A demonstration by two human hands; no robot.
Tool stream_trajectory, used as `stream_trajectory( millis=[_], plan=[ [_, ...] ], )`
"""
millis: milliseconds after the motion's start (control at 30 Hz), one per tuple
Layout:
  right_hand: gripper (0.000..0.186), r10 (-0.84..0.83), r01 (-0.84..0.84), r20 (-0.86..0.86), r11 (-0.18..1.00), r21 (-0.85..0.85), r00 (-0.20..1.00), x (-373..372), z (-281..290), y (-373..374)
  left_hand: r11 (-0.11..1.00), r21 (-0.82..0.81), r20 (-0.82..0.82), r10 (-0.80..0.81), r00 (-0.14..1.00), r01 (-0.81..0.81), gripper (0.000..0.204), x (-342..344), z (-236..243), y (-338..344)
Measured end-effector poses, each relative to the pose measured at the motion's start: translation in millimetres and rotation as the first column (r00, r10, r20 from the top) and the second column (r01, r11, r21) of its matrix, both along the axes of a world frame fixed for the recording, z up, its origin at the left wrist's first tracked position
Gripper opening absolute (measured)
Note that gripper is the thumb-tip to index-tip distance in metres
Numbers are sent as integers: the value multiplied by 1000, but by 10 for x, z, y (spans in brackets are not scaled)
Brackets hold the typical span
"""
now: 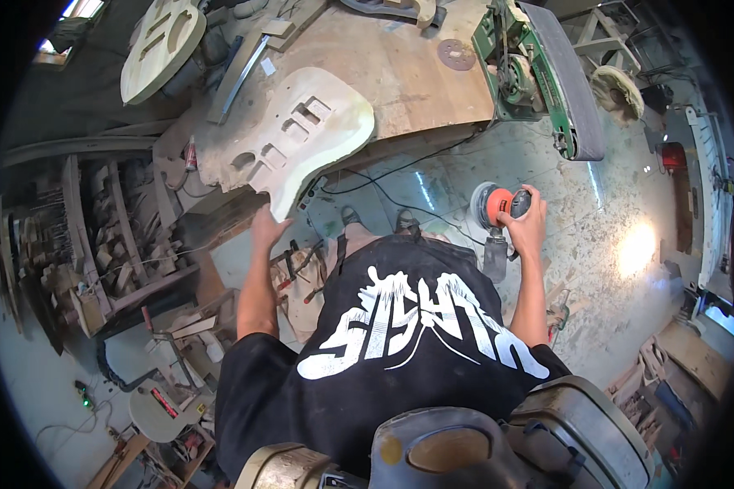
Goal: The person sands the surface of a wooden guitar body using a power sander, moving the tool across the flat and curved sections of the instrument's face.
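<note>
A pale wooden guitar body (328,130) with several routed cavities lies on the near edge of the workbench (420,94), part of it jutting past that edge. My left hand (267,230) grips its near, narrow end, the thumb along the side. Off to the right, clear of the bench, my right hand (529,224) is wrapped round an orange and black handheld disc sander (500,204). The sander's round pad faces left, toward the guitar body but apart from it. A grey dust canister (495,257) hangs below the sander.
A green belt sander (546,90) stands at the bench's right end. Another guitar body (161,53) and a loose sanding disc (457,55) are farther back. Black cords (400,205) trail over the dusty floor. Racked wood offcuts (118,236) fill the left side.
</note>
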State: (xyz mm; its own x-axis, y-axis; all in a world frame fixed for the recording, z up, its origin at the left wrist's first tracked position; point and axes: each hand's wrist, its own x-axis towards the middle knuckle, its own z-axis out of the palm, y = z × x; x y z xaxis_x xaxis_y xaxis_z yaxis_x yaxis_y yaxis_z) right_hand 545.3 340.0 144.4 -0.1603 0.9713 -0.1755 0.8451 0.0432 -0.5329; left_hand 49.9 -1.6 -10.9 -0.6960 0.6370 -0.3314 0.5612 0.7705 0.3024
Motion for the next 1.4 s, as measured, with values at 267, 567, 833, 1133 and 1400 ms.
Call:
stream_trajectory(
  millis=[267,567,833,1133,1400],
  plan=[
    [85,-18,15,23,991,129,1000,-177,163,-216,993,-54,-514,-119,849,106,67,-358,43,145],
    [83,-92,79,74,982,171,993,-340,347,-583,972,-63,-483,-230,845,228,57,-949,129,628],
    [82,-44,28,71,977,211,997,-599,411,-649,884,51,-421,-403,812,465,60,-1127,171,1226],
    [70,253,-270,111,947,176,961,-1167,570,-47,861,-108,-459,-487,743,497,55,-1771,112,1937],
    [68,566,-569,67,822,22,821,-2032,274,526,853,520,-191,166,968,-43,55,-1596,-352,2570]
  ],
)
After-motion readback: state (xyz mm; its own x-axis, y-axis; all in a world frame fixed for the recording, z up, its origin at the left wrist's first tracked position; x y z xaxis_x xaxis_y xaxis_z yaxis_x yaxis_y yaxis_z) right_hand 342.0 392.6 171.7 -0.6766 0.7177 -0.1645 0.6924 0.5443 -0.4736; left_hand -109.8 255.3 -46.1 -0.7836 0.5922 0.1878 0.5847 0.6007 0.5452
